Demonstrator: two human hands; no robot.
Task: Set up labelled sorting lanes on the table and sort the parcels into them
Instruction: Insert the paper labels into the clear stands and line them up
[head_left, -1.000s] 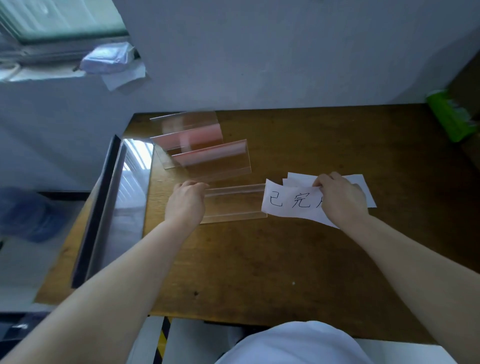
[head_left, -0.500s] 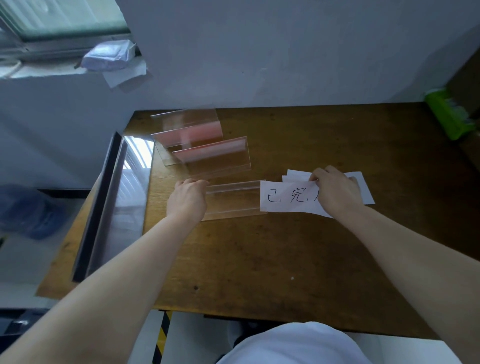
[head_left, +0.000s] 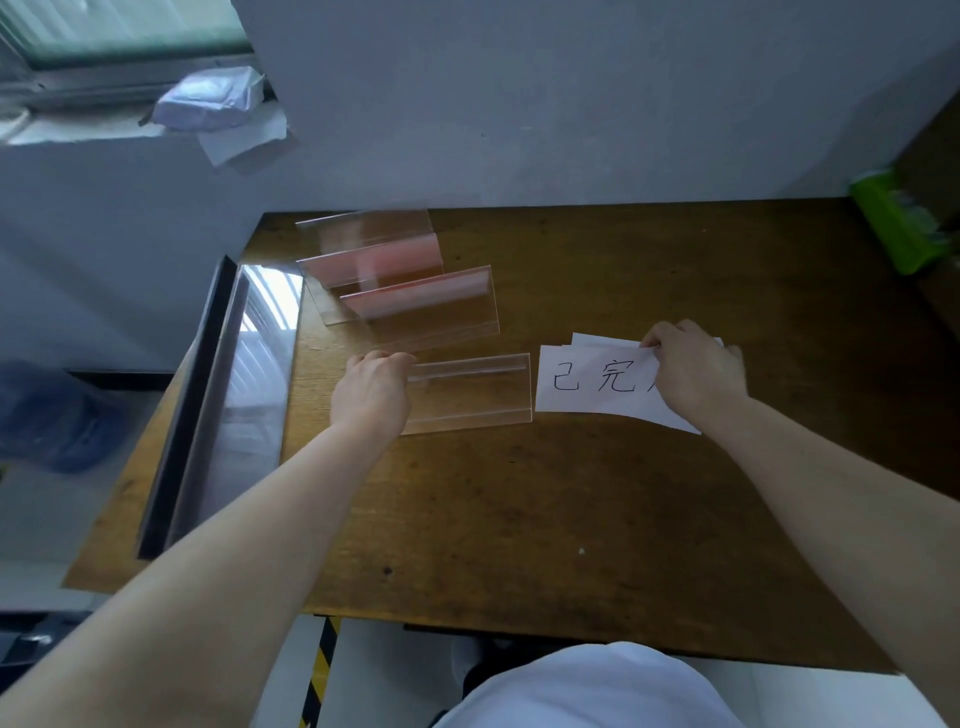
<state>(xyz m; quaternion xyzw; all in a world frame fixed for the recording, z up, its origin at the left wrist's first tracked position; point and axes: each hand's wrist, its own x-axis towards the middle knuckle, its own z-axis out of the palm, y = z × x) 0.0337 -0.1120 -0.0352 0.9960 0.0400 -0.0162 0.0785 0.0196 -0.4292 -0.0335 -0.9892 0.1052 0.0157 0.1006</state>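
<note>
A clear acrylic sign holder lies flat on the brown wooden table. My left hand grips its left end. Just right of the holder lies a white paper label with handwritten black characters. My right hand pinches that label at its top right part and covers its right end. More white slips peek out from under the label. Three other clear holders stand behind, two of them with red strips.
A glossy dark panel lies along the table's left edge. A green packet sits at the far right by the wall. A wrapped white bundle rests on the window sill at upper left.
My right hand has slid the label left until its edge nearly meets the flat holder's right end. My left hand has kept its hold on the holder.
</note>
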